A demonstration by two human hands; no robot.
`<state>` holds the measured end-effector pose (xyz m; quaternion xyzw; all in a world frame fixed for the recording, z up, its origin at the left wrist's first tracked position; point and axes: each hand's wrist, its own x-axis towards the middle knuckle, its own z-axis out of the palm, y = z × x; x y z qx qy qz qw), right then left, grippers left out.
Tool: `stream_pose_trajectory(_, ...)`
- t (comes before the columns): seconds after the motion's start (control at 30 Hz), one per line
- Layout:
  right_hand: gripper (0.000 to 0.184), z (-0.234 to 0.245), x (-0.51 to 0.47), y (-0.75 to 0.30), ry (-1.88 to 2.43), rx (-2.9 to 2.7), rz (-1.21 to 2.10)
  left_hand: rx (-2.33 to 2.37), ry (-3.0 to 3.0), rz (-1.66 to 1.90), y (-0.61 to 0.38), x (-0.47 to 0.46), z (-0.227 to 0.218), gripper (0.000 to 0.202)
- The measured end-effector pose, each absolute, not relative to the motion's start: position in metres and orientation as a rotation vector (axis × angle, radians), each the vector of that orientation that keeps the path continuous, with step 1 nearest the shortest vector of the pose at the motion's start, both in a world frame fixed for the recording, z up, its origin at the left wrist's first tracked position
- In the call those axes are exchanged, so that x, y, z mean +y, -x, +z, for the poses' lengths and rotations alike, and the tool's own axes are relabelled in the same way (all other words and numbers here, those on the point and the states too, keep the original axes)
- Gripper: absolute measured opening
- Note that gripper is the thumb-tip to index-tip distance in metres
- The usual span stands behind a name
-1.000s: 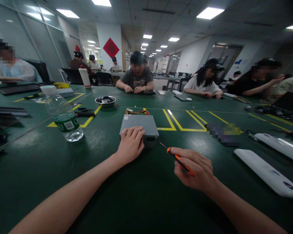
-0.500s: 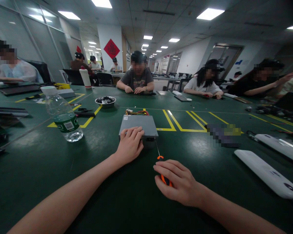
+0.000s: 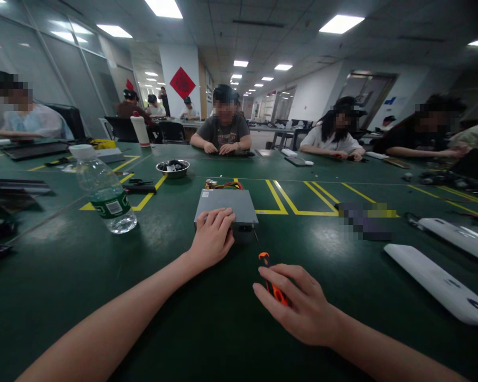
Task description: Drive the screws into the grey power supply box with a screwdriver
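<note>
A flat grey metal box (image 3: 231, 204) lies on the green table (image 3: 223, 329) in front of me, with red and yellow wires (image 3: 223, 184) at its far end. My left hand (image 3: 212, 237) rests on its near left corner, fingers curled over the top. My right hand (image 3: 297, 305) is closed round an orange and black screwdriver (image 3: 269, 273). The thin shaft points at the box's near right corner, close to its front face.
A water bottle (image 3: 105, 191) stands to the left. A metal bowl (image 3: 172, 167) with dark small parts sits beyond the box. White long covers (image 3: 438, 284) lie at the right. Several people sit round the far side of the table.
My right hand swung the screwdriver left, from the box's right side to just before its near right corner. The left hand stayed on the box.
</note>
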<state>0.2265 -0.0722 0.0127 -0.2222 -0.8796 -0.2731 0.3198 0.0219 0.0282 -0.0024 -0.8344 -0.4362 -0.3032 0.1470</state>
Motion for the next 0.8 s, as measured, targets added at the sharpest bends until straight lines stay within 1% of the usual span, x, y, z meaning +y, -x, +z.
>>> stream_pose_trajectory(0.07,0.025,0.015,-0.072,-0.228,0.608,-2.273,-0.760,-1.256,2.398,-0.875,-0.022,0.028,-0.003,0.031)
stream_pose_trajectory(0.23,0.008,0.021,-0.070,-0.228,0.670,-2.166,-0.720,-1.258,2.403,-0.877,-0.022,0.028,-0.003,0.031)
stream_pose_trajectory(0.3,0.009,0.021,-0.070,-0.229,0.681,-2.193,-0.678,-1.261,2.400,-0.881,-0.022,0.028,-0.003,0.031)
stream_pose_trajectory(0.37,0.015,0.018,-0.071,-0.230,0.687,-2.225,-0.662,-1.260,2.401,-0.883,-0.022,0.028,-0.002,0.031)
stream_pose_trajectory(0.43,0.022,0.014,-0.071,-0.231,0.682,-2.257,-0.683,-1.262,2.405,-0.882,-0.022,0.028,-0.002,0.031)
stream_pose_trajectory(0.5,0.025,0.012,-0.072,-0.232,0.679,-2.271,-0.725,-1.266,2.409,-0.874,-0.022,0.028,-0.002,0.031)
stream_pose_trajectory(0.73,0.009,0.023,-0.079,-0.229,0.877,-2.153,-0.893,-1.265,2.413,-0.855,-0.022,0.028,-0.001,0.031)
stream_pose_trajectory(0.8,0.009,0.025,-0.082,-0.226,0.963,-2.165,-0.881,-1.268,2.412,-0.858,-0.022,0.028,-0.001,0.031)
